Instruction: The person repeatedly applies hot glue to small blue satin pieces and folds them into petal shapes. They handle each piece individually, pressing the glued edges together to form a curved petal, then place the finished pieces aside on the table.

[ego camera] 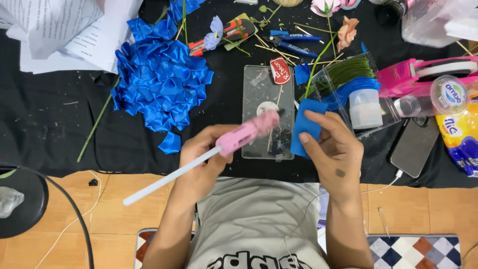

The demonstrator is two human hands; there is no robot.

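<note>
Glue gun (247, 132) nozzle motion-blurred, tip unclear. Left hand (201, 159) hides its grip. Snack bag (460, 139) at desk's right edge cropped. Flowers (328, 6) at far edge cut off.

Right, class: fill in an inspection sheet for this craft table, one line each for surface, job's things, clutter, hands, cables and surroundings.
Surface: black cloth, specked with scraps.
Job's things: pink glue gun, blue ribbon piece, clear mat.
Clutter: blue petal pile, papers, pink tape dispenser, phone.
Hands: left hand has its grip on the glue gun; right hand pinches the ribbon piece.
Cables: black cable on the floor.
Surroundings: wooden floor, checked rug.
</note>
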